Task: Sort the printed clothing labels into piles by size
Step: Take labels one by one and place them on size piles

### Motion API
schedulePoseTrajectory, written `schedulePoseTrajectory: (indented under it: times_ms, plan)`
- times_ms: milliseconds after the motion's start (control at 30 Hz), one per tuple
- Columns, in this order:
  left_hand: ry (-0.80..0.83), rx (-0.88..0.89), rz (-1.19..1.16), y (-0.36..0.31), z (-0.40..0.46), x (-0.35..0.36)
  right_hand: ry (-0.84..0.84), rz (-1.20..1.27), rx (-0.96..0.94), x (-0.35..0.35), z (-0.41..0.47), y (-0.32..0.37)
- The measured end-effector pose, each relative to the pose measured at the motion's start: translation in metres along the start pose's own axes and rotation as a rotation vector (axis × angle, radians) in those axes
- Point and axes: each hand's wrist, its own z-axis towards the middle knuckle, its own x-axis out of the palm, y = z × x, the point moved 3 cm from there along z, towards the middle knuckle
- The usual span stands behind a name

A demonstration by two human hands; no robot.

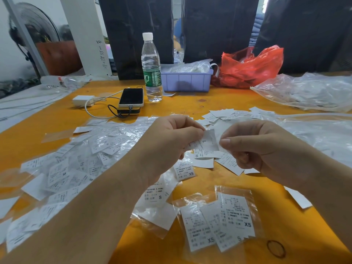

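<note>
We pinch a small white printed label marked L (206, 142) between our left hand (171, 141) and right hand (266, 147), above the orange table (190, 103). We should read the size first, then put it with other L labels.

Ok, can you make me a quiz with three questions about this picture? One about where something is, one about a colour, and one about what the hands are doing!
1. Where is the water bottle?
A. Beside the purple tray
B. Inside the red bag
C. On the phone

2. What colour is the table?
A. Green
B. Orange-yellow
C. Black

3. What are the hands doing?
A. Resting flat
B. Holding the bottle
C. Pinching a label marked L

Answers:
1 A: it stands just left of the tray.
2 B: the bare top shows orange-yellow.
3 C: the left hand and right hand both pinch it.
</note>
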Motion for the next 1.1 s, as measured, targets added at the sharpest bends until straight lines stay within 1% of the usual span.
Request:
schedulePoseTrajectory:
  times_ms: [267,400,600,1100]
  plan:
    - [-0.003,-0.012,0.028,-0.0035,-0.0025,-0.0016,-0.02,-0.006,0.015,-0.0066,0.0006,0.0022]
    - [0.016,-0.024,0.037,-0.0044,-0.0028,-0.0001,0.003,-0.034,0.027,-0.0078,0.001,0.0011]
    - [0.035,-0.045,0.05,-0.003,-0.0027,0.0012,0.043,0.004,0.016,-0.0066,0.0012,0.0014]
    - [0.145,-0.133,0.005,0.0028,0.0008,0.0037,0.103,-0.016,0.011,-0.002,0.0,0.0036]
